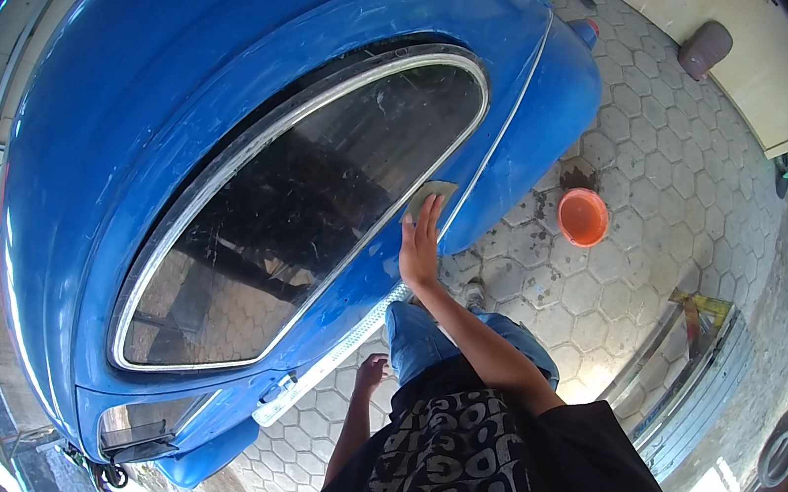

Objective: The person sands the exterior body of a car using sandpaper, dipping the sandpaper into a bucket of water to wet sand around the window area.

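My right hand (421,250) lies against the blue car (275,16), just below the rear part of its side window (311,195). Under its fingers is a flat grey-brown piece of sandpaper (433,190), pressed to the painted panel between the window's pale trim and the rear fender (538,136). My fingers cover part of the sheet. Lower down, my left hand (371,373) hangs beside my leg near the running board (329,362), apart from the car. Its fingers are loosely bent with nothing seen in them.
An orange bucket (583,218) stands on the hexagonal paving to my right, with wet patches around it. Metal and wooden frames (695,375) lie farther right. A pale cabinet-like panel (746,64) is at the far right. The car door handle (278,388) juts out near my left hand.
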Available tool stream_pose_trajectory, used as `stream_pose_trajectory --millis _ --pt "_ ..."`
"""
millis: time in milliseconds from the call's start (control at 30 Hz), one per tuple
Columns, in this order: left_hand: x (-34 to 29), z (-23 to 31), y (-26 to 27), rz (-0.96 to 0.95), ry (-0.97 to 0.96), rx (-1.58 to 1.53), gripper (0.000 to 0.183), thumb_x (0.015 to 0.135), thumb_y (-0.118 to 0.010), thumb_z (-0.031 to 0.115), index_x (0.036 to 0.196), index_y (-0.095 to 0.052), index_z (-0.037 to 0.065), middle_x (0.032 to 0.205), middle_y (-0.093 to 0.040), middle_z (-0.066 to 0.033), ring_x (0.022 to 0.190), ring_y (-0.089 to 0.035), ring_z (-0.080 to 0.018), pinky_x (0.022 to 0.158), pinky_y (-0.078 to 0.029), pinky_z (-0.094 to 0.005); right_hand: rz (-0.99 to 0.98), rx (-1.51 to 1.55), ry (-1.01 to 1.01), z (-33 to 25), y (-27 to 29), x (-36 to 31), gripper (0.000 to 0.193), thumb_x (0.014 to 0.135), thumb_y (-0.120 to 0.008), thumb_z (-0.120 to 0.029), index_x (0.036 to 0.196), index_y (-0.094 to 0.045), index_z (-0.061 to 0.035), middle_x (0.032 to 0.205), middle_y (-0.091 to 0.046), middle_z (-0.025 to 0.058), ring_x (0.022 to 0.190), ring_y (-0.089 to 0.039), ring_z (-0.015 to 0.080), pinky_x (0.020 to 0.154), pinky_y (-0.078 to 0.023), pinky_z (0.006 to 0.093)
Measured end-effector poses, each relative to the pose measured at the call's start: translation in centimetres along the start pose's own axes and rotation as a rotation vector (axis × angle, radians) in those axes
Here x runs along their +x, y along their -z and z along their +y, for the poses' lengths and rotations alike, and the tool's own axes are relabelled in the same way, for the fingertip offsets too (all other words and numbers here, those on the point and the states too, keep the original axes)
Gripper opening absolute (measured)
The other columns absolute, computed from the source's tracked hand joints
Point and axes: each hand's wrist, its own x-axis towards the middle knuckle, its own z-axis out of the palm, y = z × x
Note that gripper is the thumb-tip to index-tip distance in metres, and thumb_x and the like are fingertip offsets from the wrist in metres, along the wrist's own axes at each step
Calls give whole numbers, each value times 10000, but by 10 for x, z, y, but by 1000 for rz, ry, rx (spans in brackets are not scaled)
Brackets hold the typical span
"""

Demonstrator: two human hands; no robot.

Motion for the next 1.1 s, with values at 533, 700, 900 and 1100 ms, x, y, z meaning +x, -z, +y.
stream_pose_trajectory --millis 533,700,900,1100 --pt "-15 -42 1 -123 111 186 323 917 -507 315 1168 -603 136 926 -677 -85 774 -653 -201 567 -523 -307 -249 -76 -38 -5 -16 -45 757 984 -229 -532 1490 19 -27 1548 42 223 1430 -4 389 1141 -123 509" --pt "-12 -19 0 -94 263 109 321 925 -492 337 1159 -613 153 981 -684 -89 751 -655 -185 596 -528 -320 27 70 -37 5 7 29 797 970 -250 -561 1490 27 -24 1545 65 229 1433 17 381 1134 -111 533" --pt "-12 -10 5 -84 231 123 279 935 -484 307 1139 -617 171 933 -679 -69 708 -647 -162 575 -512 -303 -242 -111 94 4 -16 -45 742 994 -226 -507 1485 10 -4 1547 67 222 1435 2 365 1150 -128 473" --pt "-19 -1 -3 -68 144 70 314 945 -438 283 1196 -583 160 1058 -660 -102 787 -664 -222 668 -532 -351 110 250 -29 4 15 40 795 972 -250 -561 1488 1 -11 1542 74 237 1431 -1 386 1151 -119 461"
